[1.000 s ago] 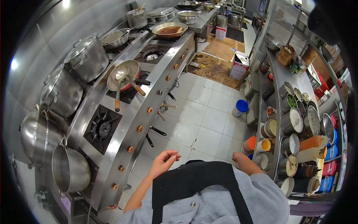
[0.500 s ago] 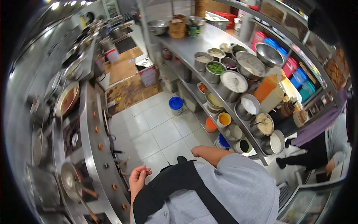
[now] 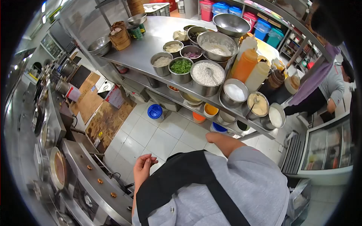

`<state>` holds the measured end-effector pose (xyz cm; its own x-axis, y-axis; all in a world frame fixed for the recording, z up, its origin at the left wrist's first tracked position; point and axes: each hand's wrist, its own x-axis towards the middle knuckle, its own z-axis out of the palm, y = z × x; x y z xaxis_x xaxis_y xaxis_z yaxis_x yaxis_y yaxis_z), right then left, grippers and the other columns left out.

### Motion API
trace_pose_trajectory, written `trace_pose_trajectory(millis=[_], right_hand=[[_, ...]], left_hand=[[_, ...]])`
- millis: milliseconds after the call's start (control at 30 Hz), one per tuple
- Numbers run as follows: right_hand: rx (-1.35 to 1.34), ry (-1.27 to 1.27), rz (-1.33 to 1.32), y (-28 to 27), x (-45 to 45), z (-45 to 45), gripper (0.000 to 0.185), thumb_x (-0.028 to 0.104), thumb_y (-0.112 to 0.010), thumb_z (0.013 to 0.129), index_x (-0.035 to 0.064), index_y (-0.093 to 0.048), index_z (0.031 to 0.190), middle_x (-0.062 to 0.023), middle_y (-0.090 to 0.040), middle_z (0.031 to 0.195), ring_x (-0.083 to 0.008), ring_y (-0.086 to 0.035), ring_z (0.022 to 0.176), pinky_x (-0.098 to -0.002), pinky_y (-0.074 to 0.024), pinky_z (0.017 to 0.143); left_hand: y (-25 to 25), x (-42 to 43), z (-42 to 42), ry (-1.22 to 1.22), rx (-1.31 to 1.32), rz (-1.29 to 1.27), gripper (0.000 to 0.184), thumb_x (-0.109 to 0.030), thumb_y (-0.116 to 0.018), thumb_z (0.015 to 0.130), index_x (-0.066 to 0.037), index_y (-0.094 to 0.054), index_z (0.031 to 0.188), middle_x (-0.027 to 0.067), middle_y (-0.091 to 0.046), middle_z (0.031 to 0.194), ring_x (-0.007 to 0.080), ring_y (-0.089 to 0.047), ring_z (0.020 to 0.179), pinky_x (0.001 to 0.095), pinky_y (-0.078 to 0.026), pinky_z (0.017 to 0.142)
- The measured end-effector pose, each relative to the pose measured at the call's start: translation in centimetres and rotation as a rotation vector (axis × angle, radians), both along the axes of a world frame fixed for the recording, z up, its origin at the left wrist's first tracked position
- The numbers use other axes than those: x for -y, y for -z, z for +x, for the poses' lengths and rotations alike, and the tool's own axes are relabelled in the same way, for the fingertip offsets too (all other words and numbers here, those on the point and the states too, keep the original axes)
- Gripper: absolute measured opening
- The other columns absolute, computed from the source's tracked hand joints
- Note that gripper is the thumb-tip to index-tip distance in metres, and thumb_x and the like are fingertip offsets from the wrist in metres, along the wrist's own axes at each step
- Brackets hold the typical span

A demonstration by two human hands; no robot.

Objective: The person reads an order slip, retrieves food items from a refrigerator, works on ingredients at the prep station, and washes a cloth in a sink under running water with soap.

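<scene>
My left hand (image 3: 144, 166) hangs in front of my apron (image 3: 177, 165), its fingers loosely curled and slightly apart, with nothing visible in them. It touches nothing; the tiled floor (image 3: 166, 139) lies below it. Of my right arm (image 3: 225, 144) only the bent elbow part shows, and that hand is hidden behind my body. Ahead, a steel counter (image 3: 124, 58) carries a pot of chopped greens (image 3: 181, 66), a pot of white powder (image 3: 207, 74) with a spoon, a bowl of white granules (image 3: 235, 92) and a pot of beige paste (image 3: 258, 104).
Squeeze bottles (image 3: 247, 62) stand behind the pots. A stove (image 3: 94, 180) with a wok (image 3: 58, 168) runs along the left. A blue-lidded bucket (image 3: 155, 112) sits on the floor. At right are another person (image 3: 330, 88) and a glass-doored fridge (image 3: 328, 147).
My view has turned right toward the counter, so the pots sit further left and the stove has slid toward the left edge. My left hand keeps nearly the same loose pose.
</scene>
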<state>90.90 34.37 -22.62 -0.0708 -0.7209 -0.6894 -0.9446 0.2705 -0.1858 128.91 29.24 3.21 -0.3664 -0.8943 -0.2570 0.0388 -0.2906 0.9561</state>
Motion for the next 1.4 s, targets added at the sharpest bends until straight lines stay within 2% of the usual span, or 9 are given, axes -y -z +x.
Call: trace_pose_trajectory(millis=[67,133,333,633,867,933,1067,1167,1400], right_hand=[[-0.096,0.098,-0.010,2.3,-2.7,-0.7,0.024,0.008,-0.058,0.072,0.0043,-0.069,0.092,-0.0182,-0.066,0.099,-0.0344,-0.064,0.090,-0.0441,-0.0511,0.077],[-0.115,0.044,0.197,14.5,-6.2,-4.8,0.022,0.012,-0.060,0.070,0.0073,-0.070,0.089,-0.0171,-0.067,0.095,-0.0333,-0.064,0.086,-0.0441,-0.0503,0.075],[0.040,0.180,0.052,4.1,-3.7,0.7,0.022,0.015,-0.059,0.072,0.0070,-0.069,0.089,-0.0174,-0.067,0.095,-0.0341,-0.063,0.087,-0.0444,-0.0500,0.076],[0.165,0.184,-0.089,-2.7,3.8,9.9,0.023,0.020,-0.056,0.075,0.0065,-0.068,0.090,-0.0177,-0.066,0.094,-0.0352,-0.063,0.088,-0.0447,-0.0496,0.077],[0.190,0.176,-0.175,-3.0,3.6,13.9,0.025,0.024,-0.054,0.077,0.0061,-0.066,0.091,-0.0179,-0.066,0.093,-0.0361,-0.062,0.088,-0.0450,-0.0493,0.077],[0.130,0.152,-0.213,2.1,2.4,14.1,0.029,0.029,-0.049,0.079,0.0074,-0.066,0.090,-0.0177,-0.065,0.092,-0.0360,-0.062,0.087,-0.0452,-0.0487,0.078],[0.136,0.242,-0.214,3.0,-1.6,16.4,0.028,0.028,-0.049,0.080,0.0075,-0.064,0.092,-0.0161,-0.065,0.087,-0.0360,-0.062,0.082,-0.0464,-0.0482,0.074],[0.129,0.366,0.040,3.7,-5.8,17.0,0.026,0.031,-0.058,0.078,0.0114,-0.065,0.094,-0.0117,-0.066,0.093,-0.0334,-0.062,0.090,-0.0456,-0.0489,0.076],[0.036,0.604,0.025,3.9,-18.4,16.7,0.022,0.023,-0.059,0.075,0.0057,-0.067,0.086,-0.0177,-0.066,0.090,-0.0356,-0.063,0.088,-0.0458,-0.0495,0.076]], left_hand=[[-0.5,2.2,-0.8,0.087,-0.011,-0.004,0.018,-0.003,-0.050,0.093,0.004,-0.054,0.109,0.0136,-0.063,0.095,0.0229,-0.064,0.086,0.0336,-0.052,0.081],[-0.2,4.6,-1.4,0.227,0.014,-0.002,0.018,-0.002,-0.051,0.092,0.003,-0.054,0.109,0.0137,-0.063,0.096,0.0228,-0.064,0.086,0.0325,-0.053,0.079],[-2.1,10.3,-1.5,0.535,0.023,-0.090,0.020,-0.013,-0.050,0.095,-0.007,-0.056,0.113,0.0036,-0.064,0.094,0.0073,-0.057,0.054,0.0237,-0.051,0.053],[-1.0,13.7,3.3,0.549,0.072,-0.197,0.019,-0.026,-0.052,0.095,-0.010,-0.059,0.102,-0.0032,-0.049,0.059,0.0041,-0.042,0.048,0.0239,-0.036,0.043],[-0.5,14.8,4.9,0.698,0.195,-0.277,0.033,-0.032,-0.059,0.091,-0.006,-0.052,0.072,-0.0028,-0.047,0.057,0.0050,-0.043,0.048,0.0237,-0.037,0.044],[0.2,15.0,4.7,0.617,0.190,-0.275,0.036,-0.033,-0.061,0.090,-0.006,-0.052,0.068,-0.0028,-0.047,0.057,0.0050,-0.044,0.049,0.0241,-0.039,0.045],[1.1,14.7,3.8,0.739,0.187,-0.109,0.034,-0.030,-0.061,0.090,-0.007,-0.053,0.068,-0.0019,-0.051,0.060,0.0058,-0.048,0.054,0.0241,-0.042,0.050],[1.9,14.1,2.3,0.777,0.149,-0.084,0.032,-0.029,-0.061,0.090,-0.007,-0.053,0.069,-0.0015,-0.054,0.063,0.0061,-0.050,0.057,0.0230,-0.042,0.052],[1.6,10.3,-3.2,0.951,0.135,-0.127,0.028,-0.029,-0.060,0.091,-0.007,-0.055,0.075,-0.0023,-0.053,0.064,0.0050,-0.049,0.058,0.0213,-0.039,0.052]])
